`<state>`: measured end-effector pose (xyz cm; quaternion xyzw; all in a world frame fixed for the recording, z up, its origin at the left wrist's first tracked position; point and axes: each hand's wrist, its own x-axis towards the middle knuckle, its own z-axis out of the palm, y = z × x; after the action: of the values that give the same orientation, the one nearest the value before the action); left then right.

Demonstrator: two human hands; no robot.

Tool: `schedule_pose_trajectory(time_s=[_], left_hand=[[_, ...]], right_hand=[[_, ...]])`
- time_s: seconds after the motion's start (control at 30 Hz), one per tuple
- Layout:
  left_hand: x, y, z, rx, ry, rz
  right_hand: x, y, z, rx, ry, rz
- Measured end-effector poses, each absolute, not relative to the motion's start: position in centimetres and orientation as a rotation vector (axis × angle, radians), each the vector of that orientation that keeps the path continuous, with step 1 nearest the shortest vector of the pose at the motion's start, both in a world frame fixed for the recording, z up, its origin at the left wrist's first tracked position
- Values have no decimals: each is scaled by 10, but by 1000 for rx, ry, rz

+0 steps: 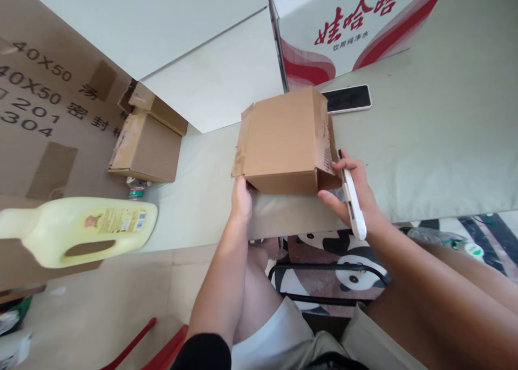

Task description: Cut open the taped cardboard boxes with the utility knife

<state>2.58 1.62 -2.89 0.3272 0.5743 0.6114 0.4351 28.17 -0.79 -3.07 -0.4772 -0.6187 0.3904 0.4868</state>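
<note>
A brown cardboard box point(281, 138) sits on the pale covered surface in front of me, its right end showing a loose flap and small print. My left hand point(242, 200) grips the box at its near left corner, with most of its fingers hidden behind the cardboard. In my right hand point(356, 189) is a white utility knife point(354, 211) with a dark tip, pointing away from me beside the box's right end. The fingertips of that hand are close to the flap; whether they touch it I cannot tell.
A phone point(348, 98) lies behind the box, before a white-and-red carton point(348, 30). White cabinets point(226, 73) stand behind. At left are smaller cardboard boxes point(151, 146), a yellow jug point(89, 230) and a large printed carton point(36, 105). A clear bottle point(441, 238) lies lower right.
</note>
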Motion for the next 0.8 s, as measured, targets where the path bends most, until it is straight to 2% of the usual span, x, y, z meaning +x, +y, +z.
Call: schedule_pose_trajectory(time_s=[0.23,0.53,0.7,0.8], left_hand=[[43,15,-17,636,1180,1536],[29,15,-5,637,1187,1516],[26,14,-7,942,1307,1807],[25,9,-8,1033,1282,1830]], right_hand=[[283,-7,-19,-1220,-1535,1021],[283,-6,-11,-1377,-1191,1042],[286,-2,-17,-1307,-1117,887],[287,0,-23,-1229,-1063,874]])
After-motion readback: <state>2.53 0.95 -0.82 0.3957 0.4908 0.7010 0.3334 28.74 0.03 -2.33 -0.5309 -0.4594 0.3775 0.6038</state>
